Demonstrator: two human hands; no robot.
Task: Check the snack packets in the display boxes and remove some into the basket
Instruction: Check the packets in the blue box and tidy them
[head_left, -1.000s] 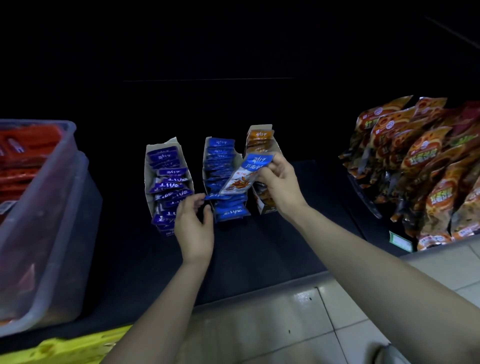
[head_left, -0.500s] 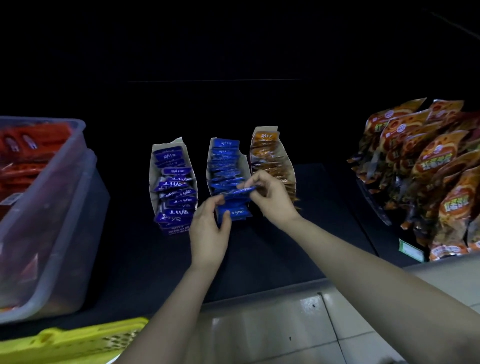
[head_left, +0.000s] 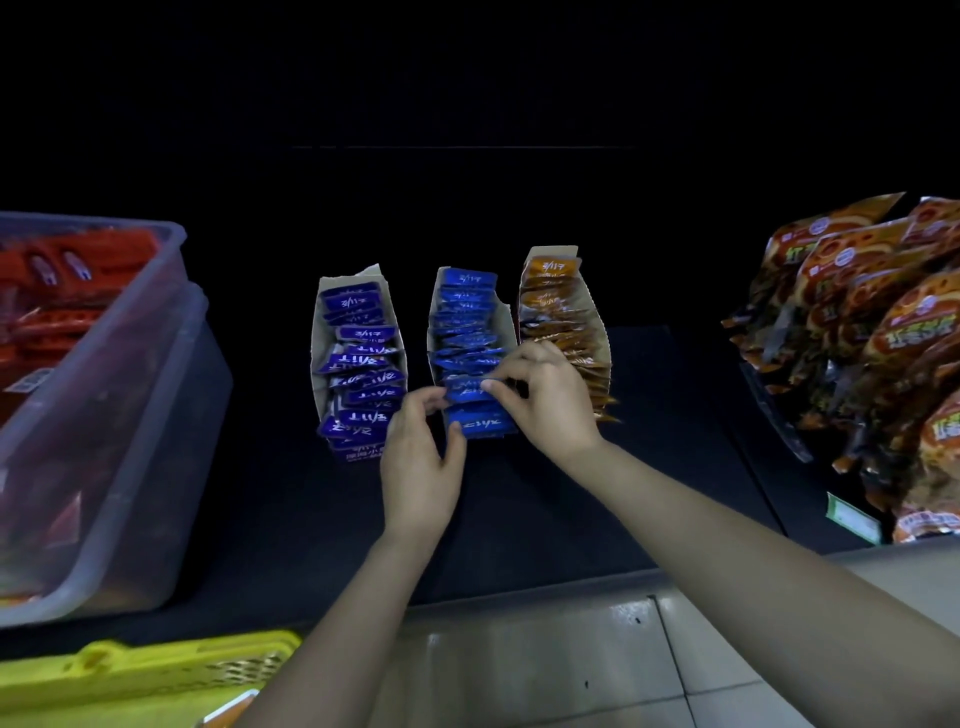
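1. Shelf (head_left: 519, 519): dark and poorly lit. The marks written on the packets may be misread, causing a wrong check.
2. Basket (head_left: 130, 675): yellow, below the shelf's front left corner and well apart from the boxes. A packet carried across could fall short onto the floor.
3. Middle display box (head_left: 506, 319): light card, mid-shelf, just beside the neighbouring boxes (head_left: 314, 338). A sideways pull may tip or shift it.
4. Right hand (head_left: 550, 400) and left hand (head_left: 421, 467): each pinches one end of the same packet.
5. Blue packet (head_left: 467, 389): near the front of the middle box, tightly packed. A hard tug may drag adjacent packets out.
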